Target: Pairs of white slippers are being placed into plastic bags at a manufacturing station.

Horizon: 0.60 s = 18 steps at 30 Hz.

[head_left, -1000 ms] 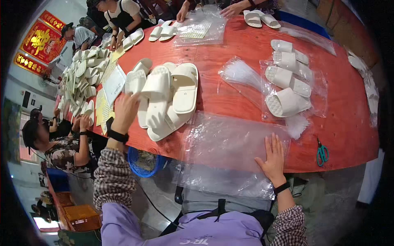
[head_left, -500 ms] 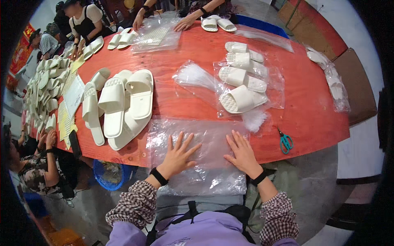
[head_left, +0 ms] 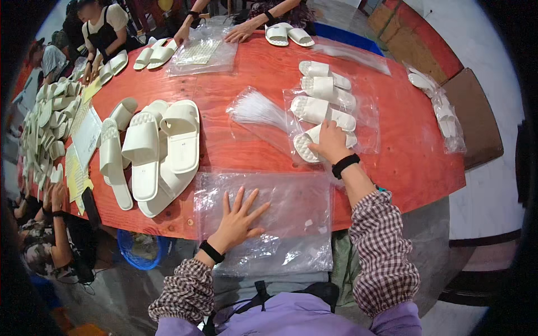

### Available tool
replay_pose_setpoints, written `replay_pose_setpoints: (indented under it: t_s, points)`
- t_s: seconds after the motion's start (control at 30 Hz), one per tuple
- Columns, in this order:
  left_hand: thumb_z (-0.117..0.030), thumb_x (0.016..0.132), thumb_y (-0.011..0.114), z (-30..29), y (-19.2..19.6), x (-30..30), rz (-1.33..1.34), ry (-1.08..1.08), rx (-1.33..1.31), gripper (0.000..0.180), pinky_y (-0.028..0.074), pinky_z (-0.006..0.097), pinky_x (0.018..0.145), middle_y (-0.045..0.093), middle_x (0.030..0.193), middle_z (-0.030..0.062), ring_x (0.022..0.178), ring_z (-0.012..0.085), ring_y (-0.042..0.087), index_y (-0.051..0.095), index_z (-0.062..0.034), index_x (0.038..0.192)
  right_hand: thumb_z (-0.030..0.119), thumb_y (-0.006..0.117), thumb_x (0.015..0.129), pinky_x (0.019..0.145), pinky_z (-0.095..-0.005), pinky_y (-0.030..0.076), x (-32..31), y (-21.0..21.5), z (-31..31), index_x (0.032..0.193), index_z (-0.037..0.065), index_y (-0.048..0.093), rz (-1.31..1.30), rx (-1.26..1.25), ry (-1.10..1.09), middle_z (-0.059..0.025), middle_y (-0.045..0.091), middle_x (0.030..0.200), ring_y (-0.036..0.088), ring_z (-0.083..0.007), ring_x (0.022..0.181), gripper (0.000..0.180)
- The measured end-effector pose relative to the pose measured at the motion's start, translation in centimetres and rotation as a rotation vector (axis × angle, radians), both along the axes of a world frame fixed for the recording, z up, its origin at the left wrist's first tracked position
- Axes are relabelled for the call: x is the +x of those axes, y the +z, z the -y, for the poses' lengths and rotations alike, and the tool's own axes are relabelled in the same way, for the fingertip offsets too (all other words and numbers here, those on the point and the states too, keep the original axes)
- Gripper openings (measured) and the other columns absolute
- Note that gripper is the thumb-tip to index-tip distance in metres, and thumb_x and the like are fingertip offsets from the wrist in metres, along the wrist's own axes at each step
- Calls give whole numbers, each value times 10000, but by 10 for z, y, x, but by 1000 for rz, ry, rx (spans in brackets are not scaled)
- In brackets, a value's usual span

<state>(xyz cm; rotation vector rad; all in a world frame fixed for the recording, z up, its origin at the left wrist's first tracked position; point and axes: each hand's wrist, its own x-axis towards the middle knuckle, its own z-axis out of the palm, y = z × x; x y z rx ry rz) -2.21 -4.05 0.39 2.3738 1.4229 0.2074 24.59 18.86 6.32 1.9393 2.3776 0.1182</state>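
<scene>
My left hand [head_left: 235, 225] lies flat with spread fingers on a clear plastic bag [head_left: 294, 196], which hangs over the table's near edge. Farther out and to the right, my right hand [head_left: 334, 143] rests over the nearest white slipper [head_left: 303, 147], thumb and fingers apart. That slipper is at the near end of a row of white slippers [head_left: 314, 109] with clear plastic around them. Just left of the row is a bundle of thin white strips [head_left: 255, 109] in clear plastic. My right forearm hides most of the teal-handled scissors [head_left: 381, 189].
Larger white slippers [head_left: 147, 147] are stacked on the red table [head_left: 238, 159] at left, before a big slipper pile [head_left: 49, 120]. Bagged slippers [head_left: 445, 115] line the right edge. Across the table, another person's hands [head_left: 241, 32] touch a bag. A blue basket [head_left: 140, 255] stands below.
My right hand has lifted off the plastic bag and reached forward to the nearest slipper of the row. My left hand stays flat on the bag. The whole view has shifted slightly.
</scene>
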Motion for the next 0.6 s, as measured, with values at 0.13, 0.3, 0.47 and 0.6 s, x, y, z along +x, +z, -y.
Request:
replay_pose_setpoints:
  t_s: [0.13,0.3,0.47,0.6]
  points:
    - [-533,821,635,4,1,-2,0,8,18,772,-25,685,1099,143,1601,111,1474,401,27,340,-303,1496,419,730,688,835,-469,529,4,5,-14,1295,-77,459,-15,-71,-44,-266,540,1141,606,-415,1002,829]
    - [-556,801,639,4,-1,-5,-18,16,88,776,26,698,1095,191,1589,97,1467,396,82,354,-317,1483,426,670,716,921,-466,489,4,74,-7,1308,-30,484,-258,-69,39,-267,536,1175,552,-433,1111,770]
    - [-537,843,603,4,1,-4,-6,6,75,766,17,675,1109,174,1593,107,1465,401,83,316,-280,1504,330,680,689,917,-456,478,-12,179,71,1359,45,463,-477,-5,562,-222,513,1250,548,-408,1114,759]
    - [-445,881,575,7,-12,-19,1099,91,-482,703,131,552,1161,253,1564,123,1454,367,173,343,-187,1492,277,691,685,924,-422,475,2,203,130,1412,94,431,-582,-156,891,-176,514,1249,538,-361,1151,793]
